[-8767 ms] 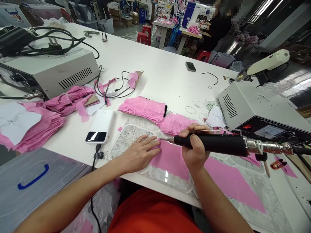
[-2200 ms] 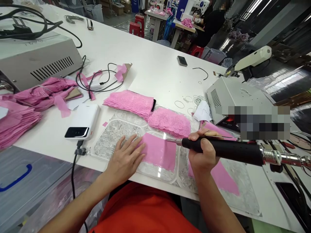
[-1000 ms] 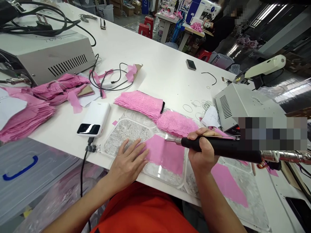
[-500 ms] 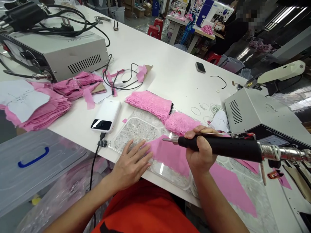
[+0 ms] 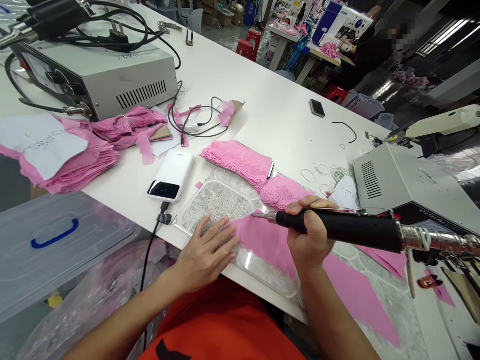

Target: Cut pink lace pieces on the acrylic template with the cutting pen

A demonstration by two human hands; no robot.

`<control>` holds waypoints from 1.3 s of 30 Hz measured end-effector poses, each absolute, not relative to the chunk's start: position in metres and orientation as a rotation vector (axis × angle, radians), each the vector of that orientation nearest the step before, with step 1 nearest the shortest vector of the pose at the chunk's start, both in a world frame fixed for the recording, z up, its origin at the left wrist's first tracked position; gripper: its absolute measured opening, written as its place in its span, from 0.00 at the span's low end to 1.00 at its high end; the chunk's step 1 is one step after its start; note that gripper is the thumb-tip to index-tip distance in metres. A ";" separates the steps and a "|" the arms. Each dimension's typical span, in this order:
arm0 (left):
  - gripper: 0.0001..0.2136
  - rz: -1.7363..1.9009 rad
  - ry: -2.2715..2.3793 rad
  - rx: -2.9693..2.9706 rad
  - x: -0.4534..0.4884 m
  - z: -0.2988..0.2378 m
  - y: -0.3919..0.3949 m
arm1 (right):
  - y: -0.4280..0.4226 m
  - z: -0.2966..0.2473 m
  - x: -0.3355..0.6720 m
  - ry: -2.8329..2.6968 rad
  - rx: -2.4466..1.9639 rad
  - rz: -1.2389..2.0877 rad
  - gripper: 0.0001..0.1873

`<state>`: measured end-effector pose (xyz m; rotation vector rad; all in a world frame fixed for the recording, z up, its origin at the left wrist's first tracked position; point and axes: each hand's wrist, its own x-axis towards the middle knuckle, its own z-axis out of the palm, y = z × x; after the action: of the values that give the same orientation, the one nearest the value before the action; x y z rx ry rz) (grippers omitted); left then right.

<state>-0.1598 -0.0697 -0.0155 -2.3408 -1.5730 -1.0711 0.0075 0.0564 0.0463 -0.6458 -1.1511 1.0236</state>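
Observation:
My left hand (image 5: 208, 254) lies flat with fingers spread, its fingertips at the left edge of a pink fabric piece (image 5: 262, 240). The fabric rests on a clear, grey-patterned mat (image 5: 213, 202). My right hand (image 5: 311, 230) wraps round a black handheld tool (image 5: 345, 229) with a tapered metal tip. That tip points left and sits at the upper edge of the fabric; whether it touches cannot be made out. Just beyond it are two stacks of pink lace pieces, one larger (image 5: 240, 162) and one smaller (image 5: 285, 191). Another pink piece (image 5: 360, 295) lies right of my right forearm.
A white power bank (image 5: 171, 175) with a cable stands left of the mat. Grey metal boxes stand at left (image 5: 112, 80) and right (image 5: 405, 185). Bundled pink fabric (image 5: 75, 155) lies far left. A lidded plastic bin (image 5: 60, 250) is below the table edge. A person works at a sewing machine (image 5: 341, 25) behind.
The camera view has shifted slightly, so the scene sits a little further right. Both hands and the tool stay in nearly the same place on the fabric.

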 end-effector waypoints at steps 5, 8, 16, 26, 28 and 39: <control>0.11 -1.069 -1.572 -2.332 -0.160 -0.015 -0.070 | 0.056 0.049 0.006 -1.144 -0.648 1.031 0.06; 0.11 -1.078 -1.573 -2.326 -0.160 -0.015 -0.071 | 0.054 0.050 0.005 -1.117 -0.635 1.072 0.06; 0.11 -1.105 -1.568 -2.304 -0.161 -0.014 -0.073 | 0.046 0.048 0.000 -1.124 -0.603 1.177 0.06; 0.12 -1.066 -1.606 -2.258 -0.163 -0.016 -0.076 | 0.044 0.047 -0.001 -1.148 -0.605 1.191 0.07; 0.12 -1.051 -1.617 -2.255 -0.164 -0.017 -0.078 | 0.044 0.047 -0.001 -1.152 -0.607 1.191 0.07; 0.13 -1.000 -1.598 -2.263 -0.167 -0.017 -0.081 | 0.037 0.054 -0.009 -1.142 -0.606 1.219 0.08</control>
<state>-0.1672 -0.0807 -0.0165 -2.2629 -1.5977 -1.0000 -0.0088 0.0369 0.0535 -0.6064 -1.1422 1.2190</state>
